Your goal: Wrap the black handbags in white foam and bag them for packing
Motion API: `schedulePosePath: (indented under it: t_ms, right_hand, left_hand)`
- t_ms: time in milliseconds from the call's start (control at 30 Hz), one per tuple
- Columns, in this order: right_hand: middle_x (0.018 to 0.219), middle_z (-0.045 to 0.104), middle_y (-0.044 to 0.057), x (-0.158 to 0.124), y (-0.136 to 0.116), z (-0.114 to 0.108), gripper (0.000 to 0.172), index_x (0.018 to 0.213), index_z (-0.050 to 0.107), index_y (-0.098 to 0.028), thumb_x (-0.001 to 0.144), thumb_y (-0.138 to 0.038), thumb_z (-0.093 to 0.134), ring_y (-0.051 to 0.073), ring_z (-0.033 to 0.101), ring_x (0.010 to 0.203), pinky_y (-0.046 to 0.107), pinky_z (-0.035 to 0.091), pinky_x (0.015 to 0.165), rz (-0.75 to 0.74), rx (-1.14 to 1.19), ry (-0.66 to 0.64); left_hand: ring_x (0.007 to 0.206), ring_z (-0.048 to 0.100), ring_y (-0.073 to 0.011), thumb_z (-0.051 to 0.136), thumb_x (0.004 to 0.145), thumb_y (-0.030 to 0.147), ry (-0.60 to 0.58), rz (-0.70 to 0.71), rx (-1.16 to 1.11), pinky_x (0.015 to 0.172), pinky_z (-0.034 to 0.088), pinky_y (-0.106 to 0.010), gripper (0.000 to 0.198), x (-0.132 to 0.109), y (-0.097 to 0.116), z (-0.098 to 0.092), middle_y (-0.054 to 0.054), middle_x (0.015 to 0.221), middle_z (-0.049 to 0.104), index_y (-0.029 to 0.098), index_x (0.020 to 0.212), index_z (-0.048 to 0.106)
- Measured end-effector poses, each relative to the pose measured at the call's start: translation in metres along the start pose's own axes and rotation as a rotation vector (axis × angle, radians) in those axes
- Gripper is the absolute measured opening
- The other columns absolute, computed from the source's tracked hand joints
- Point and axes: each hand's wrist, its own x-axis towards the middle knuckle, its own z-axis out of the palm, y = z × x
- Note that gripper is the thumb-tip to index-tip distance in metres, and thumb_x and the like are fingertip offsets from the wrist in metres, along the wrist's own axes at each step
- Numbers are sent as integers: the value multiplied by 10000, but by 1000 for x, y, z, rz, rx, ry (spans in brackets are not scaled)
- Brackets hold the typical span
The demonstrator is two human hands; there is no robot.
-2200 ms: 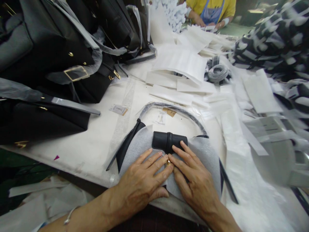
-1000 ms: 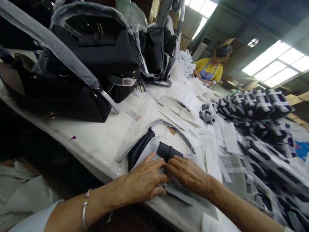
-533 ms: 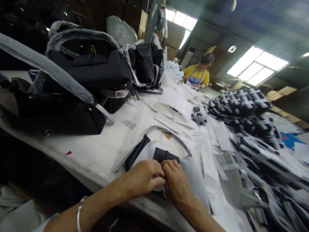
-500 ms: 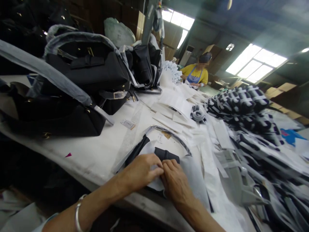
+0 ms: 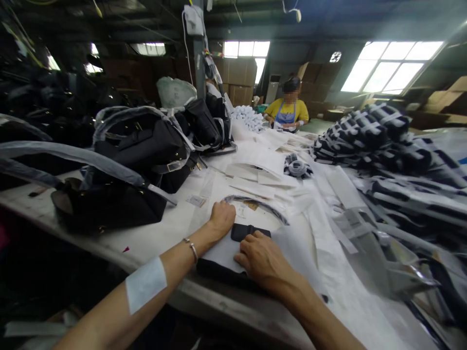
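Observation:
A black handbag point(image 5: 219, 267) lies at the table's front edge, with whitish wrapping sheet point(image 5: 223, 253) over much of it. Its black strap tab point(image 5: 240, 232) shows between my hands, and a plastic-covered curved handle point(image 5: 268, 205) arches behind. My left hand point(image 5: 223, 218) is closed by the handle's left end; what its fingers hold is hidden. My right hand point(image 5: 260, 255) bears on the bag below the tab, fingers curled over it and thumb to the left. A bracelet point(image 5: 191, 249) and a pale patch point(image 5: 146, 285) are on my left arm.
Black handbags point(image 5: 124, 201) with wrapped handles stand at left. Beyond the bag lie white sheets point(image 5: 259, 167) and a small coil point(image 5: 297, 166). Wrapped black-and-white pieces point(image 5: 365, 131) are heaped at right. A person in yellow point(image 5: 286, 112) is at the far end.
My hands were together over the bag; my left hand has moved away, up and left toward the handle's end. The right stays on the bag. The view has levelled out.

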Motion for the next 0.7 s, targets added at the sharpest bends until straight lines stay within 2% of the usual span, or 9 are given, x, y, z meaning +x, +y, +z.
schedulePosePath:
  t_ms: [67, 133, 200, 267, 300, 400, 567, 633, 700]
  right_hand:
    - [952, 716, 67, -5, 4, -1, 291, 862, 716, -204, 957, -426, 555, 286, 593, 1044, 564, 323, 1066, -38, 41, 17]
    - [1125, 698, 88, -8, 9, 4, 308, 931, 718, -217, 936, -486, 569, 340, 521, 1212, 665, 183, 1108, -34, 100, 46]
    - [1401, 560, 114, -10, 15, 14, 356, 1048, 696, -232, 901, -540, 595, 389, 357, 1384, 693, 150, 1108, 6, 186, 52]
    - [1565, 373, 111, -10, 21, 26, 424, 1152, 654, -249, 881, -570, 602, 400, 210, 1464, 690, 135, 1118, 39, 259, 47]
    - [1592, 324, 106, -9, 23, 31, 442, 1181, 637, -254, 880, -575, 599, 399, 178, 1476, 688, 120, 1124, 48, 283, 38]
    - [1605, 300, 104, -8, 26, 40, 461, 1206, 620, -255, 880, -580, 591, 409, 151, 1482, 700, 83, 1123, 56, 309, 22]
    - [1600, 313, 93, -10, 25, 42, 438, 1217, 619, -258, 877, -535, 607, 425, 160, 1476, 718, 93, 1117, 45, 323, 38]
    - [1596, 320, 99, -10, 25, 42, 443, 1220, 621, -250, 870, -522, 622, 426, 163, 1475, 728, 96, 1114, 46, 326, 62]
    - [1586, 342, 99, -11, 24, 41, 467, 1247, 611, -253, 858, -508, 643, 431, 180, 1470, 744, 114, 1106, 34, 339, 89]
  left_hand:
    - [1040, 627, -226, 608, 950, 365, -38, -28, 11, 884, 546, -438, 334, 8, -9, 4, -94, 1209, 609, 154, 1208, 586]
    - [1016, 633, -219, 607, 951, 370, -68, -49, 16, 859, 557, -422, 343, 14, -20, 9, -93, 1205, 609, 157, 1219, 579]
    - [1006, 635, -216, 603, 953, 372, -73, -71, 19, 855, 558, -420, 338, 18, -28, 15, -90, 1190, 615, 156, 1213, 582]
    - [996, 639, -213, 595, 958, 369, -51, -98, 22, 855, 558, -422, 332, 18, -32, 21, -87, 1174, 621, 156, 1212, 581]
    - [994, 640, -213, 592, 961, 366, -34, -105, 23, 858, 558, -424, 330, 18, -34, 22, -86, 1171, 623, 157, 1216, 579]
    - [998, 640, -213, 598, 959, 349, 10, -82, 19, 864, 555, -428, 334, 20, -34, 15, -83, 1180, 620, 161, 1233, 569]
    - [1143, 591, -269, 487, 993, 237, 104, 56, -25, 963, 489, -446, 229, 19, -13, -13, -143, 1219, 605, 140, 1160, 610]
    - [1167, 587, -248, 477, 995, 258, 118, 153, -84, 1004, 464, -393, 232, 8, 2, -12, -121, 1213, 628, 178, 1155, 625]
    - [1152, 604, -199, 488, 994, 296, 106, 250, -150, 1012, 460, -317, 237, -9, 13, 0, -68, 1212, 657, 224, 1166, 634]
